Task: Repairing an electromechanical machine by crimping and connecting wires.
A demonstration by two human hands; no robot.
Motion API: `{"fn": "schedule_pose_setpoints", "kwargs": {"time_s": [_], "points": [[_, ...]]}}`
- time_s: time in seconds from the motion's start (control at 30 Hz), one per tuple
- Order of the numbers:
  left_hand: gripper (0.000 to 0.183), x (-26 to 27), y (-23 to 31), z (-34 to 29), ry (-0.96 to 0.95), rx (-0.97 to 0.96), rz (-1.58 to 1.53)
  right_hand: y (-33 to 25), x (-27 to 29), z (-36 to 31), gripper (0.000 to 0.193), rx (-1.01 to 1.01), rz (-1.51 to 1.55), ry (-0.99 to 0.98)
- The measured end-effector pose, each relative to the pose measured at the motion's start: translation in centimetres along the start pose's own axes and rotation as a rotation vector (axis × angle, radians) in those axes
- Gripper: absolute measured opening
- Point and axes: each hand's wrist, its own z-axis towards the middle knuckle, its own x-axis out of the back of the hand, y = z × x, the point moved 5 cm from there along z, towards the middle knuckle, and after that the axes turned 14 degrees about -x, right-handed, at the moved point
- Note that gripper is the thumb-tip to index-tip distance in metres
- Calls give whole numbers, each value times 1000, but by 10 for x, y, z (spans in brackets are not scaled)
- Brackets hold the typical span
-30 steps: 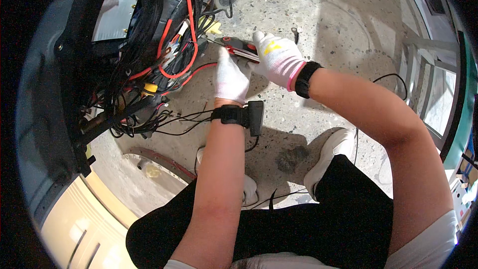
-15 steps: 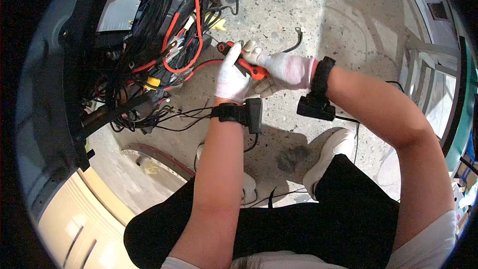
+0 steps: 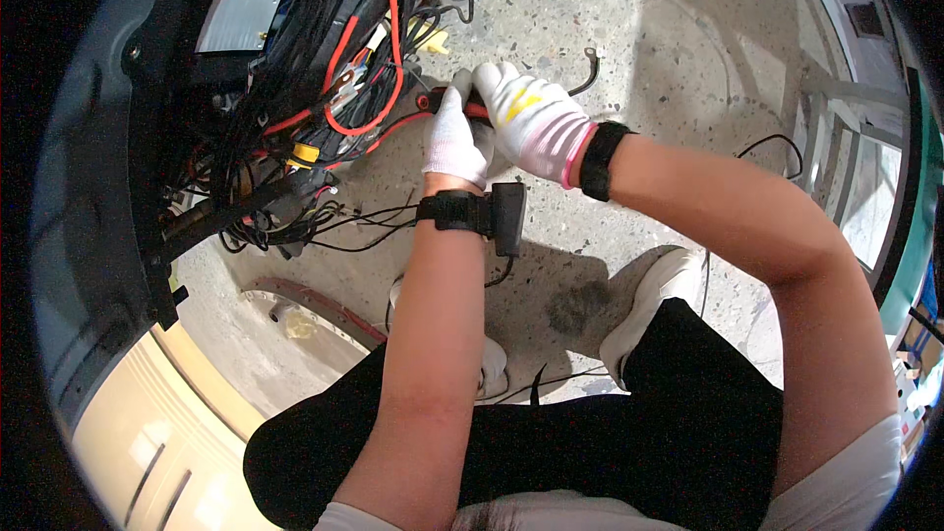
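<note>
My left hand [image 3: 456,138], in a white glove, is closed on the near part of an elongated orange-red and black piece [image 3: 433,101] with a round end. Its exact kind does not show. Over the piece's right part lies my right hand [image 3: 531,120], gloved too, back upward with a yellow mark and fingers curled down around it. Both hands hide most of the piece. A red cable [image 3: 393,128] runs from the wiring to my left hand. Beyond my right hand a short black cable [image 3: 592,71] with a metal ring terminal lies over the floor.
A dense bundle of black wires [image 3: 295,69] with a thick red cable [image 3: 395,29] and yellow connectors [image 3: 305,153] hangs at the left beside a dark frame [image 3: 128,157]. Cream panel [image 3: 157,433] sits lower left; a grey metal stand [image 3: 836,128] is at the right.
My right hand has turned over, back up, and moved left onto the piece, covering its right end. My left hand has shifted little.
</note>
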Motion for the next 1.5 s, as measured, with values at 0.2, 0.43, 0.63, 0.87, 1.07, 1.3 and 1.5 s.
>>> {"fn": "schedule_pose_setpoints", "kwargs": {"time_s": [0.2, 0.43, 0.63, 0.87, 1.07, 1.3, 1.5], "points": [[29, -1, -1, -14, -132, 122, 125, 23, -10, -8, 52, -291, 305, -347], [35, 10, 11, 15, 167, -84, -26, 39, -5, -13, 49, -239, 176, -479], [30, 5, 7, 21, 143, -135, -71, 42, -3, -13, 48, -259, 207, -450], [25, 4, 15, 45, 42, -114, -82, 42, -3, 0, 49, -269, 265, -392], [23, 2, 20, 52, -145, -204, 169, 43, -7, 7, 49, -276, 277, -393], [25, 6, 16, 53, 63, -125, 6, 45, -13, 7, 49, -313, 270, -361], [24, 12, 19, 58, 58, -141, 56, 43, -13, 9, 49, -316, 322, -421]]}}
